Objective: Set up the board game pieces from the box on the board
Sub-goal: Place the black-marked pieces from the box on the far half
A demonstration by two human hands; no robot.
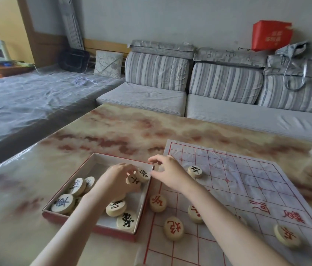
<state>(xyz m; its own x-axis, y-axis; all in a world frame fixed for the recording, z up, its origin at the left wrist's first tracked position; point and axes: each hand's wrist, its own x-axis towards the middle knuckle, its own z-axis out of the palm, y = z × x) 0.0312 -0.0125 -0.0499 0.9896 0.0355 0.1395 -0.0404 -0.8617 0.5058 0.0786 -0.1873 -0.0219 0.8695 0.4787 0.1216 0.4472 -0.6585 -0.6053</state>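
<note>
Wooden discs (143, 174) pinched by my left hand (116, 181) in the box (103, 158); right hand (167, 171) alongside, fingers (156, 158) loose, holding nothing.

Cream pieces (173, 228) carry black or red characters; white board (247, 179), red grid; box (113, 233) apparently red-sided.

In the shallow red-sided box (93, 228) on the marbled table (113, 131), the left hand (119, 181) pinches two black-lettered xiangqi pieces (143, 175) in its fingers (127, 167). The right hand (168, 170) hangs loosely curled over the box's right edge, holding nothing. On the paper xiangqi board (247, 181) beside it lie a lone black-lettered disc (195, 171) and several red-lettered discs (158, 202).
</note>
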